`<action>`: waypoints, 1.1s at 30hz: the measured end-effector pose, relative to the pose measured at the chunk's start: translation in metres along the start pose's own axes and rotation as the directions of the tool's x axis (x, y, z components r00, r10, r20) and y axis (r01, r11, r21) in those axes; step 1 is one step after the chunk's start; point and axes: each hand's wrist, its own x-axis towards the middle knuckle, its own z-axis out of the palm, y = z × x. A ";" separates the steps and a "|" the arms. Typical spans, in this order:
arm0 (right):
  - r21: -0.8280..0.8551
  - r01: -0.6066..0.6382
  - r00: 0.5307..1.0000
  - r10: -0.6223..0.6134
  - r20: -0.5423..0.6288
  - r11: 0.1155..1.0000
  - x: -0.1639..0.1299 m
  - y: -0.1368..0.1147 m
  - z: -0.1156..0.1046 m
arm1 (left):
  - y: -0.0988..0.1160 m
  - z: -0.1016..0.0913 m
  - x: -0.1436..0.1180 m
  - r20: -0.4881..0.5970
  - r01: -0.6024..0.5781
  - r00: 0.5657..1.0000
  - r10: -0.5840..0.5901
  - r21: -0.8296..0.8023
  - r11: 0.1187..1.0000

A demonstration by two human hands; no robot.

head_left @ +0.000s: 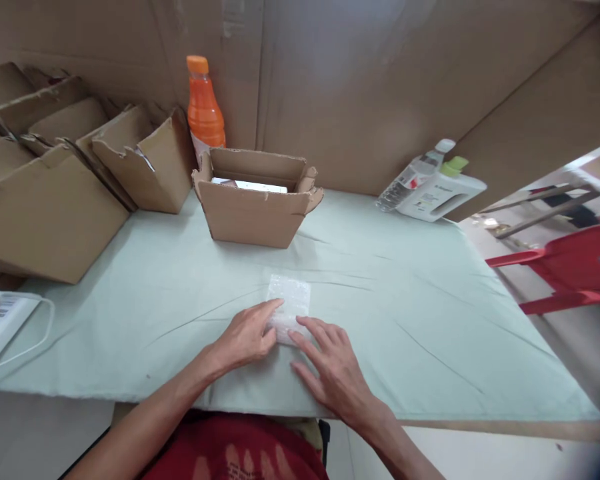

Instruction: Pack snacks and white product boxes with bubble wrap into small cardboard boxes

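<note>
A small clear piece of bubble wrap [291, 293] lies on the light green cloth near the middle of the table, its near end folded over into a thicker part. At the left edge of that folded part, my left hand [250, 331] grips the wrap between thumb and fingers. My right hand [333, 363] rests at the right side with its fingers spread, the fingertips touching the folded end and the thumb apart from it. Whether anything lies inside the fold, I cannot tell.
An open cardboard box [255, 213] with a white item inside stands behind the wrap. More boxes [55, 207] crowd the left. An orange bottle [205, 110], a clear bottle [413, 177] and a white jug [437, 197] stand along the back. A red chair [580, 267] is at right.
</note>
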 end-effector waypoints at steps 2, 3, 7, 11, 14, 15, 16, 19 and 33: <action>-0.028 0.033 0.999 -0.032 0.043 0.999 0.003 0.004 0.008 | -0.001 -0.001 0.003 -0.069 -0.022 0.997 0.024 0.032 0.999; -0.015 0.026 0.999 -0.026 0.029 1.000 0.006 0.007 0.013 | -0.001 -0.001 0.002 -0.126 -0.034 0.991 0.039 0.042 0.999; 0.239 -0.132 0.979 0.164 -0.120 0.962 0.015 0.020 0.025 | -0.005 -0.001 -0.016 -0.316 0.064 0.941 -0.119 -0.180 0.982; 0.596 -0.369 0.895 0.445 0.022 0.713 0.022 0.011 0.023 | 0.000 0.003 -0.032 -0.107 0.227 0.892 -0.440 -0.735 0.639; 0.738 -0.382 0.902 0.399 0.166 0.556 0.023 0.000 0.018 | 0.007 0.010 -0.028 0.016 0.183 0.912 -0.410 -0.911 0.371; 0.744 -0.367 0.911 0.379 0.164 0.559 0.023 -0.002 0.017 | 0.009 0.011 -0.025 0.015 0.167 0.908 -0.418 -0.929 0.329; 0.730 -0.347 0.917 0.377 0.131 0.589 0.023 -0.002 0.015 | 0.011 0.012 -0.022 0.004 0.153 0.901 -0.434 -0.939 0.308; 0.659 -0.311 0.903 0.428 -0.019 0.685 0.021 0.006 0.011 | 0.014 0.011 -0.018 -0.053 0.113 0.899 -0.435 -0.931 0.348; 0.849 -0.456 0.787 0.567 0.244 0.267 0.029 0.018 0.016 | 0.011 -0.068 0.013 -0.640 -0.143 0.741 0.205 0.148 0.979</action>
